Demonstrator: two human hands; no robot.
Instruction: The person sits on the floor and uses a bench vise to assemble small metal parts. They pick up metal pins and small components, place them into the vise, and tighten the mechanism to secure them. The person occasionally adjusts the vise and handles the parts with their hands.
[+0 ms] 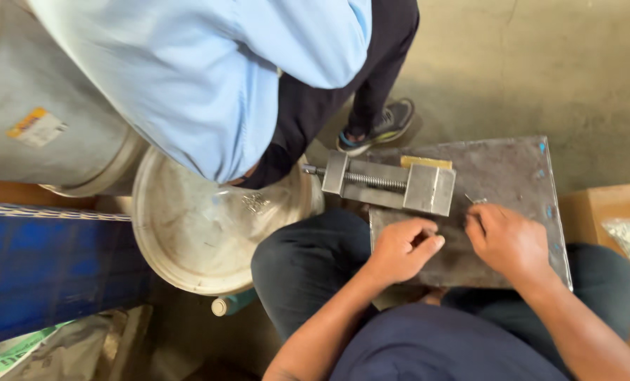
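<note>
A grey metal plate (512, 169) lies across my knees. A small steel vise (392, 185) with a threaded screw sits on its far left part, a yellowish block (425, 162) behind it. My left hand (399, 248) rests on the plate just below the vise, fingers curled, pinching something too small to identify. My right hand (506, 240) lies on the plate to the right, fingers bent toward a tiny metal piece (474, 201) next to the vise jaw.
Another person in a light blue shirt (209, 70) and dark trousers bends over a round pale lid (209, 226) holding small metal bits. A grey drum (40, 120) stands at left, a blue crate (54, 261) below it, a cardboard box (611, 212) at right.
</note>
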